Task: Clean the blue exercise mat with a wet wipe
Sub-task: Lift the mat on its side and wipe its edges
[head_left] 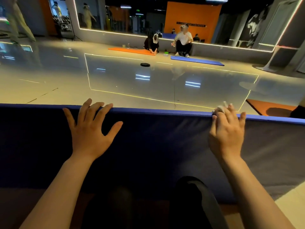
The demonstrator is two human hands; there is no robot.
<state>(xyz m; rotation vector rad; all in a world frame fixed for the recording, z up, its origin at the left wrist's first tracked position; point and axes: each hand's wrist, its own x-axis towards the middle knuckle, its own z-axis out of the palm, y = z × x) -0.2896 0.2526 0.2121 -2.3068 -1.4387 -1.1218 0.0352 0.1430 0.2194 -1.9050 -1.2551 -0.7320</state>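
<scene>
- Room: a gym studio with a glossy pale floor (148,83), a long wall mirror (132,15) edged with a light strip, and an orange wall panel (193,19). A dark band of writing runs across that panel, too small to read. No other label or brand can be made out.
- Blue exercise mat (156,146): one, spread directly before me, its far edge running across the view from left to right, a dark surface with a brighter blue rim.
- My left hand (90,129): palm down on the mat, fingers straight and spread apart, fingertips reaching the far edge; it holds nothing. Forearm bare, reaching in from lower left.
- My right hand (227,129): on the far edge of the mat, fingers curled over a crumpled white wet wipe (220,109), pressing it on the rim. Forearm bare, reaching in from lower right.
- Wet wipe: one, bunched, showing past my fingertips.
- Other mats: one orange (132,50) and one blue (196,60) by the far wall; a corner of another orange mat (270,108) at right.
- Persons: two seated by the far mats.
- Black disc (145,64): one, on the floor.
</scene>
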